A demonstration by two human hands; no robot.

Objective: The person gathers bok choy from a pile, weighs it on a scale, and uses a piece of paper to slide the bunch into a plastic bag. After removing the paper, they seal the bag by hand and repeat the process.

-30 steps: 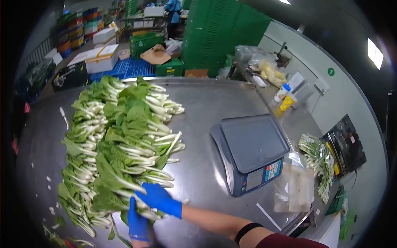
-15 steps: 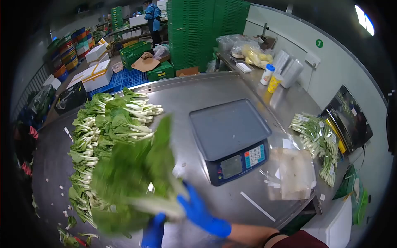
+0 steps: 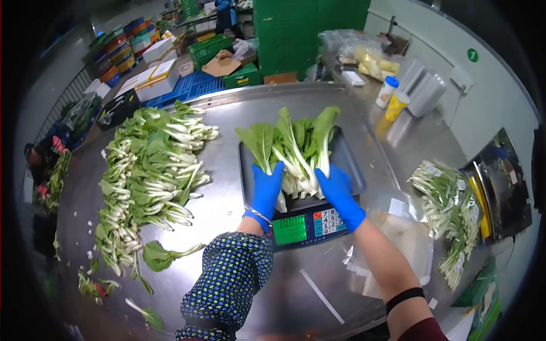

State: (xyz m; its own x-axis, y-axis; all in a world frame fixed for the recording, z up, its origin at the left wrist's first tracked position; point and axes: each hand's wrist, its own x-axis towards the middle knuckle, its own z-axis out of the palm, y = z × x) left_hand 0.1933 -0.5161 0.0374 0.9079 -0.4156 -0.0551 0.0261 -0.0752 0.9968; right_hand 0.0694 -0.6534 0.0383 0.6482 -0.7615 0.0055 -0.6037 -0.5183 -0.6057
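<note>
A bunch of leafy greens with white stems, like bok choy (image 3: pixel 293 150), lies over the grey pan of a digital scale (image 3: pixel 354 165), leaves pointing away from me. My left hand (image 3: pixel 266 190), in a blue glove, is closed around the stems on the left side. On the right, my right hand (image 3: pixel 341 196), gloved in blue too, grips the bunch from its other side. Below the pan, the scale's display (image 3: pixel 291 228) glows green beside the keypad (image 3: pixel 329 221); its digits are hard to read. My fingertips are partly hidden by the stems.
Rows of the same greens (image 3: pixel 153 165) cover the table's left side, with a loose stalk (image 3: pixel 162 256) nearer me. Clear plastic bags (image 3: pixel 392 244) lie right of the scale, before packed green bundles (image 3: pixel 449 210). Green crates (image 3: pixel 284 42) stack behind; a person (image 3: pixel 226 16) stands far back.
Both hands have moved up and forward, bringing the greens from the near left onto the scale pan. The scale's display has lit green. A loose stalk now shows on the table.
</note>
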